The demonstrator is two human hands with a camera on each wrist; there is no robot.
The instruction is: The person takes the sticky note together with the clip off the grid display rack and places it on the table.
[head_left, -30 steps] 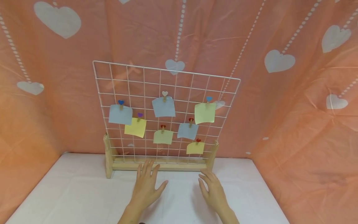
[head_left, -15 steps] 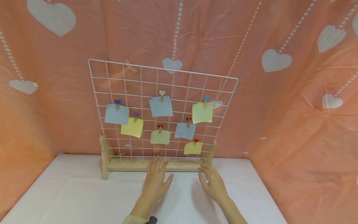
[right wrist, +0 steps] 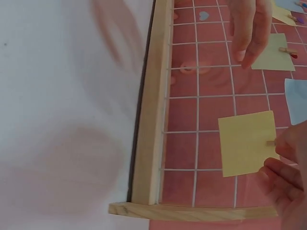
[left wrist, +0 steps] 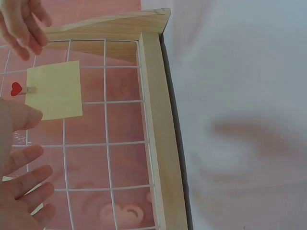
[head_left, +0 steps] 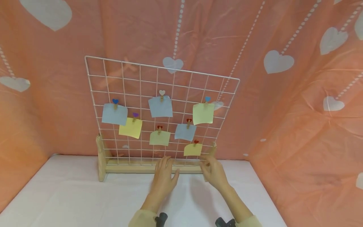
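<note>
A yellow note (head_left: pixel 193 149) hangs low at the right of a white wire grid (head_left: pixel 140 82), held by a small wooden clothespin with a red heart (left wrist: pixel 17 88). My right hand (head_left: pixel 215 173) is beside the note's lower right corner, its fingers loosely bent. In the left wrist view it stands apart from the note, holding nothing. In the right wrist view its thumb and fingers overlap the clothespin and hide the heart. My left hand (head_left: pixel 164 178) is before the grid's wooden base (head_left: pixel 127 169), below and left of the note, fingers spread and relaxed, holding nothing.
Several other notes hang on the grid: blue (head_left: pixel 114 114), yellow (head_left: pixel 130 128), blue (head_left: pixel 160 107), green (head_left: pixel 159 138), blue (head_left: pixel 185 131) and green (head_left: pixel 203 113). The stand rests on a white tablecloth (head_left: pixel 71 195) before a pink curtain (head_left: pixel 221 41).
My left hand has moved right along the base, closer to my right hand. The right hand has risen slightly toward the low yellow note. The head view has shifted a little.
</note>
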